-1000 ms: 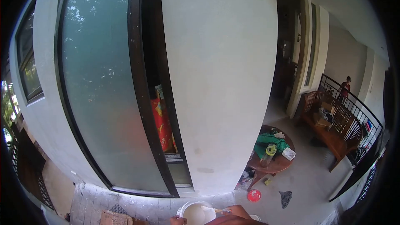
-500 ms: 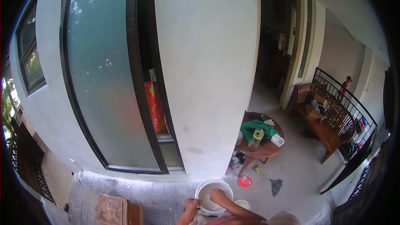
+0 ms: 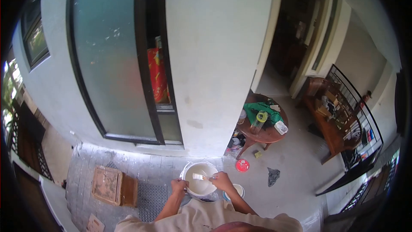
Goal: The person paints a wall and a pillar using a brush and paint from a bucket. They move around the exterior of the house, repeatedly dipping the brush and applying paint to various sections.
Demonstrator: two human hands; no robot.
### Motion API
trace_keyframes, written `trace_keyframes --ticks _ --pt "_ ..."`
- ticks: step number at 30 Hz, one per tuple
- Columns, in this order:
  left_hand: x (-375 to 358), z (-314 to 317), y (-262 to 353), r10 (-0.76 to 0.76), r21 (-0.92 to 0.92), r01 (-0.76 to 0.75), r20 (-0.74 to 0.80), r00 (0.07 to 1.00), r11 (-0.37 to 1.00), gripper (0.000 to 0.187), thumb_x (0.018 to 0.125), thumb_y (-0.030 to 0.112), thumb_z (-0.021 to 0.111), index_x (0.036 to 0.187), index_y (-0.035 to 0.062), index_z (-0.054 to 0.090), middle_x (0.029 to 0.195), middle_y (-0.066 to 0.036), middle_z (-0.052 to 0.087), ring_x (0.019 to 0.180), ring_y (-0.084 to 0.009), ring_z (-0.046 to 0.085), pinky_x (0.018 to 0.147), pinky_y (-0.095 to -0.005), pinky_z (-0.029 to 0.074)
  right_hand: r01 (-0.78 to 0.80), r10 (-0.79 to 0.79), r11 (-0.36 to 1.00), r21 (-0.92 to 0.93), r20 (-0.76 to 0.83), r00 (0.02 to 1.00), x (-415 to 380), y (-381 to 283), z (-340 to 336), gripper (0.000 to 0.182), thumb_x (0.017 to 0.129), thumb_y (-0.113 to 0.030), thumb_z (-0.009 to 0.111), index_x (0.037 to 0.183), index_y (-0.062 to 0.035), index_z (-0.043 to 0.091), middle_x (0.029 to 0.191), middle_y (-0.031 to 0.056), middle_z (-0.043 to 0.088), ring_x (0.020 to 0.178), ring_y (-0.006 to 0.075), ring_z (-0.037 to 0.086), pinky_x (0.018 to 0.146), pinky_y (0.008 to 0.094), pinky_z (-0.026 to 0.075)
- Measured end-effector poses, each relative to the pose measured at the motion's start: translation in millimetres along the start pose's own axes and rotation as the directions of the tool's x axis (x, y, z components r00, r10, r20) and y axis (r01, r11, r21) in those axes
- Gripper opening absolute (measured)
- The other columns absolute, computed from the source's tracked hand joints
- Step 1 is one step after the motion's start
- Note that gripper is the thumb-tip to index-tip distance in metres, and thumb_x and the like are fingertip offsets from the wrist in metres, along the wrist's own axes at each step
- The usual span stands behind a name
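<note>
A white bucket (image 3: 186, 169) of pale paint stands on the floor just in front of me. On its left side, my left hand (image 3: 179, 185) is closed on the rim. My right hand (image 3: 222, 181) is at the opposite side, fingers wrapped around the handle of a paintbrush (image 3: 199, 176). The brush's whitened bristles point left, over the bucket's opening. Beside my right forearm, a smaller white tub (image 3: 240, 190) is partly covered by the arm.
A worn wooden box (image 3: 107, 184) and a grey mat (image 3: 152, 195) lie to the left. The white wall (image 3: 214, 81) rises ahead. At right are a cluttered round table (image 3: 274, 135), a red lid (image 3: 242, 166), a dark rag (image 3: 273, 176) and a wooden bench (image 3: 332, 139).
My view has tilted down. My right hand has come from inside the bucket to its right side, bringing the brush into sight. My left hand still holds the rim.
</note>
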State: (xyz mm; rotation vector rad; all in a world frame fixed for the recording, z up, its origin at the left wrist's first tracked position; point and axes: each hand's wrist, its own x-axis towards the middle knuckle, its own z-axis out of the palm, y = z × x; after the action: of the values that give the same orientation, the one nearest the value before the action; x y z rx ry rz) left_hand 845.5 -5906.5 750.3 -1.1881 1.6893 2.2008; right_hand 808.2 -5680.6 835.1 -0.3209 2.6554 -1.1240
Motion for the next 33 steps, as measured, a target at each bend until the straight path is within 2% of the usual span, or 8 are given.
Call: trace_keyframes --ticks 2,5,8,15,18,24,28,33 --pt "-21 0 21 -0.007 -0.067 0.003 -0.062 0.998 0.998 0.023 0.055 -0.012 0.062 0.074 0.0 0.063 0.063 -0.01 0.059 0.051 -0.0222 0.055 0.039 -0.0353 0.037 -0.048 0.049 0.958 0.284 0.002 0.999 -9 20 -3 0.033 0.081 -0.029 0.069 0.078 0.0034 0.068 0.06 0.0095 0.06 0.044 0.0192 0.054 0.044 0.0316 0.043" --pt "0 -8 7 0.018 -0.038 -0.024 -0.165 0.986 0.999 0.025 0.054 -0.011 0.063 0.076 0.0002 0.062 0.063 -0.009 0.058 0.05 -0.0223 0.056 0.039 -0.0359 0.037 -0.337 0.282 0.585 0.737 0.205 0.937 -24 11 -18 0.021 0.083 -0.019 0.068 0.082 0.0019 0.068 0.055 0.002 0.052 0.04 0.0068 0.043 0.036 0.0226 0.029" --pt "-11 -10 21 0.031 -0.011 -0.034 -0.207 0.978 0.999 0.027 0.052 -0.011 0.065 0.077 0.0003 0.061 0.065 -0.009 0.058 0.05 -0.0221 0.056 0.038 -0.0346 0.036 -0.358 0.342 0.42 0.834 0.22 0.914 -32 10 -17 0.018 0.082 -0.015 0.067 0.088 0.0015 0.068 0.055 -0.0001 0.049 0.038 0.0038 0.038 0.034 0.0184 0.021" --pt "-35 -14 32 0.011 -0.19 -0.055 -0.226 0.974 0.98 0.023 0.051 -0.013 0.064 0.07 0.0006 0.059 0.063 -0.01 0.058 0.048 -0.0217 0.055 0.036 -0.035 0.038 -0.314 0.347 0.579 0.752 0.121 0.93 -32 30 1 0.018 0.082 -0.014 0.068 0.085 0.0031 0.071 0.052 0.0002 0.051 0.038 0.0057 0.041 0.036 0.0201 0.027" --pt "-35 -17 33 -0.003 -0.169 -0.028 -0.182 0.983 0.985 0.022 0.052 -0.013 0.064 0.07 -0.0002 0.059 0.065 -0.01 0.058 0.048 -0.022 0.056 0.037 -0.0354 0.039 -0.291 0.323 0.657 0.695 0.089 0.942 -26 38 5 0.017 0.08 -0.014 0.07 0.083 0.0031 0.072 0.052 -0.0003 0.051 0.039 0.0056 0.042 0.037 0.0206 0.028" --pt "-22 -20 23 0.018 -0.143 -0.057 -0.26 0.965 0.988 0.021 0.056 -0.015 0.061 0.075 -0.0053 0.063 0.066 -0.012 0.059 0.049 -0.0237 0.057 0.039 -0.038 0.04 -0.316 0.309 0.713 0.626 0.125 0.943 -23 51 10 0.02 0.079 -0.016 0.072 0.081 0.0034 0.069 0.056 0.0006 0.051 0.04 0.0054 0.04 0.037 0.0205 0.027" --pt "-34 -19 42 -0.021 -0.264 -0.038 -0.218 0.976 0.964 0.016 0.061 -0.014 0.057 0.072 -0.004 0.062 0.061 -0.012 0.058 0.047 -0.0251 0.056 0.044 -0.0443 0.045 -0.373 0.324 0.376 0.848 0.256 0.911 -26 52 -5 0.021 0.083 -0.015 0.07 0.091 0.0042 0.066 0.063 0.0013 0.054 0.045 0.0052 0.04 0.04 0.0201 0.028" --pt "-18 -25 43 -0.023 -0.209 0.002 -0.098 0.995 0.978 0.018 0.059 -0.015 0.056 0.069 0.0002 0.059 0.058 -0.012 0.056 0.044 -0.0248 0.054 0.042 -0.0462 0.046 -0.289 0.197 0.065 0.955 0.272 0.942 -4 41 -19 0.019 0.087 -0.016 0.066 0.093 0.0012 0.064 0.06 -0.0003 0.05 0.043 0.0079 0.037 0.04 0.0223 0.029"
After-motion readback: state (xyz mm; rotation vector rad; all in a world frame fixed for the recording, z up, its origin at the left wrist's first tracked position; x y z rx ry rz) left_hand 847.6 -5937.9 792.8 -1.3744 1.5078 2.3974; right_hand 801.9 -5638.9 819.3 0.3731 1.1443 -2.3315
